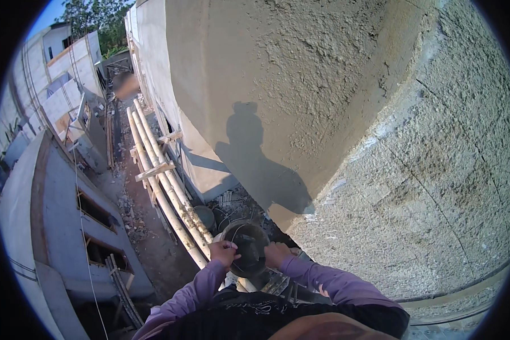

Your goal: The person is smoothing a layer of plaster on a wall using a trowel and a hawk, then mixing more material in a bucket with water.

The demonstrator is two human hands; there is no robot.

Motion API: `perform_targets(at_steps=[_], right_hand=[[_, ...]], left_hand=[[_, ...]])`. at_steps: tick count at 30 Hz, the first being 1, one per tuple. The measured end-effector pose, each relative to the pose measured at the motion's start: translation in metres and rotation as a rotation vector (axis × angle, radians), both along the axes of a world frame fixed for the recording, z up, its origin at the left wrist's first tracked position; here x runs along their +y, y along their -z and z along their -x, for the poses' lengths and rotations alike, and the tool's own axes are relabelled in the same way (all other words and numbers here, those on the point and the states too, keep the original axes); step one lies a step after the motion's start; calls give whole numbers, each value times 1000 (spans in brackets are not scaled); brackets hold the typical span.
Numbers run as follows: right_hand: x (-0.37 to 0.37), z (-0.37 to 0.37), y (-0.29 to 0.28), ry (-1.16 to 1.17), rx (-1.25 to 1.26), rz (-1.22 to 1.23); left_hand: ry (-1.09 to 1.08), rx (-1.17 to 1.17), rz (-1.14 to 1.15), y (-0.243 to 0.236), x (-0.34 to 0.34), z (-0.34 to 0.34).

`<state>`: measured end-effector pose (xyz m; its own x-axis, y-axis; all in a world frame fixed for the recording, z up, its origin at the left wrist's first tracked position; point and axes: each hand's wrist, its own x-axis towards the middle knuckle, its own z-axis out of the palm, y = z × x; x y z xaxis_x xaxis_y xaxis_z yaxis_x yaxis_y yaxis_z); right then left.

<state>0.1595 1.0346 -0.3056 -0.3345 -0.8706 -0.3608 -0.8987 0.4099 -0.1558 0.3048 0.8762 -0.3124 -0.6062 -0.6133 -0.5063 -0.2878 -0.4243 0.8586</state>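
Observation:
A dark round bucket [262,232] is held in front of my body, seen from above. My left hand [225,253] is closed at its left rim, by a thin wire handle; whether the fingers grip the rim or the wire is hard to tell. On the opposite side my right hand [277,255] is closed on the rim. Inside the bucket is something dark grey, too shadowed to make out. Beyond it rises a wall with smooth damp plaster [192,62] along its left edge and rougher plaster [317,62] further right. My shadow falls across the plaster.
Bamboo poles [163,175] with wooden crosspieces run along the left, high above a rubble-strewn ground passage [131,212]. A grey building [68,198] with window openings stands across the passage. Dry, rough wall [425,209] fills the right side. Another bucket [204,216] sits below.

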Motion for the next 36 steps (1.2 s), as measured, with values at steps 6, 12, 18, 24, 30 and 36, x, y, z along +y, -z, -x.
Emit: perform_targets(at_steps=[6, 12, 18, 24, 30, 36], right_hand=[[37, 55, 29, -98, 167, -19], [85, 20, 85, 161, -328, 222], [72, 18, -11, 179, -304, 268], [-15, 43, -188, -2, -133, 599], [-133, 68, -373, -187, -576, 723], [-259, 208, -447, -231, -1110, 778]], left_hand=[[157, 7, 47, 1, 25, 36], [246, 13, 24, -5, 4, 33], [12, 8, -246, -24, -13, -18], [-261, 101, -306, -20, -30, -68], [-471, 29, -157, -2, -57, -110], [-583, -69, -42, 5, -92, -122]])
